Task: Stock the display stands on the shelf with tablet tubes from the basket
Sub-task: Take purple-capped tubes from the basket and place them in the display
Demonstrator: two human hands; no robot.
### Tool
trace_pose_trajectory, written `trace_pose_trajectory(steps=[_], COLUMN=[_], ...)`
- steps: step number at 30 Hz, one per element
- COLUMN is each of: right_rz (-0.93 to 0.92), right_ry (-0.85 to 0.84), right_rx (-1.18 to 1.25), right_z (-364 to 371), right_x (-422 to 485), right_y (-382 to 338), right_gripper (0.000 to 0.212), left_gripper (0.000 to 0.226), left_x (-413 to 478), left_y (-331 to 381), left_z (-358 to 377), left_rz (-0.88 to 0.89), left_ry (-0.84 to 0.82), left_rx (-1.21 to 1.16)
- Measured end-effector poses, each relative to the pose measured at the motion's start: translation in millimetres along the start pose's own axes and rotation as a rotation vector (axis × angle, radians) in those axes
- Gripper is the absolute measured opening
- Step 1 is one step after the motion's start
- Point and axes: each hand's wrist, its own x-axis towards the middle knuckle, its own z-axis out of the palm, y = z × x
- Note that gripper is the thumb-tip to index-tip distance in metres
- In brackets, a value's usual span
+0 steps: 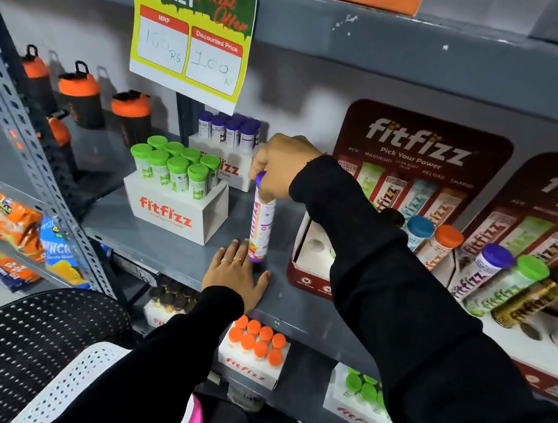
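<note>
My right hand (pixel 284 163) grips the purple cap of a white and purple tablet tube (pixel 261 225) that stands upright on the grey shelf (pixel 176 255). My left hand (pixel 234 275) lies flat and open on the shelf, just left of the tube's base. A white display stand (pixel 174 210) full of green-capped tubes (pixel 175 166) sits to the left. Behind it stands another white stand (pixel 231 161) with purple-capped tubes (pixel 229 128). To the right, a red display stand (pixel 310 263) shows empty holes, partly hidden by my right sleeve. The basket (pixel 32 350), black with small holes, sits low at the left.
A second red stand (pixel 518 281) at the right holds slanted tubes of mixed colours. Orange-lidded shaker bottles (pixel 80 94) stand at the back left. A price sign (pixel 190 29) hangs from the upper shelf. The lower shelf carries orange-capped (pixel 255 343) and green-capped tubes (pixel 362 389). Snack bags (pixel 5 217) lie at the far left.
</note>
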Motion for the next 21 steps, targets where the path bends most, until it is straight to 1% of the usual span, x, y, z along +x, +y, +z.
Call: trace_pose_trajectory(steps=[3, 6, 13, 18, 21], right_rz=[-0.014, -0.026, -0.043, 0.038, 0.099], right_ry=[-0.007, -0.012, -0.006, 0.048, 0.073], right_rx=[0.032, 0.061, 0.041, 0.085, 0.111], right_z=[-8, -12, -9, -12, -21], right_x=[-7, -12, -11, -10, -14], right_y=[1, 1, 0, 6, 13], right_gripper=[0.038, 0.034, 0.026, 0.038, 0.042], left_gripper=[0.068, 0.066, 0.065, 0.071, 0.067], left_x=[0, 0, 0, 5, 8], left_y=[1, 1, 0, 0, -1], left_z=[-2, -2, -1, 1, 2], left_rz=[0.007, -0.002, 0.007, 0.066, 0.081], left_ry=[-0.014, -0.017, -0.023, -0.062, -0.091], left_rx=[-0.004, 0.005, 0.030, 0.062, 0.076])
